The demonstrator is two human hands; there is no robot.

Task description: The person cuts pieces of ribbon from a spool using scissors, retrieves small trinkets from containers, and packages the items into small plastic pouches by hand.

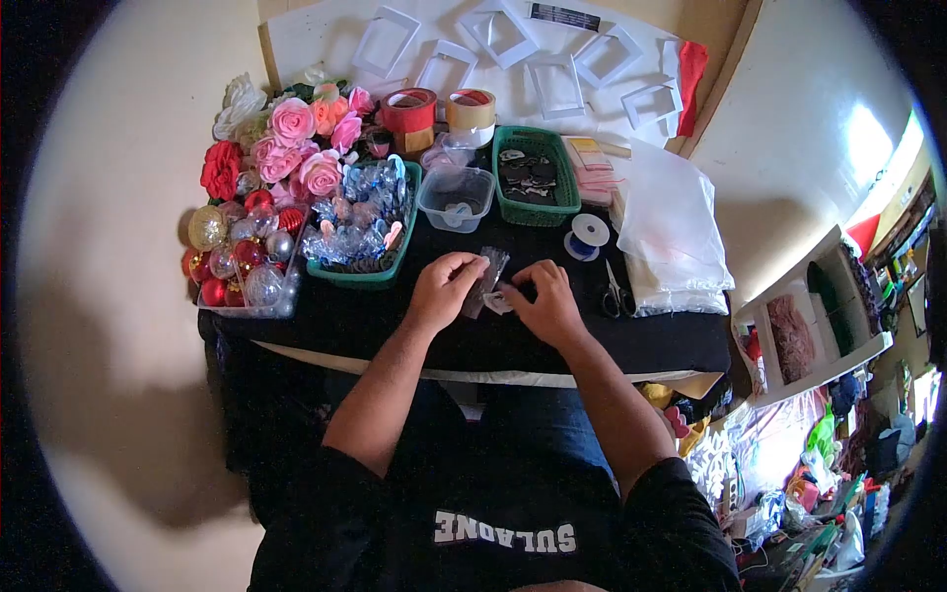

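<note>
Over the front middle of the black-covered table, my left hand (449, 288) pinches the upper part of a small clear plastic bag (483, 286) between thumb and fingers. The bag stands tilted and looks crinkled and see-through. My right hand (546, 304) is to its right, fingers bent together at a small whitish piece (499, 302) by the bag's lower edge. Whether that piece is inside the bag or beside it, I cannot tell. Behind my hands stands a clear plastic tub (456, 202) with a small whitish item in it.
A green basket (538, 202) holds dark pieces; another green basket (363, 277) holds wrapped items. Ornaments (247, 259), pink roses (293, 123) and tape rolls (408, 111) stand left and behind. A spool (589, 233), scissors (617, 293) and plastic bags (673, 227) lie right.
</note>
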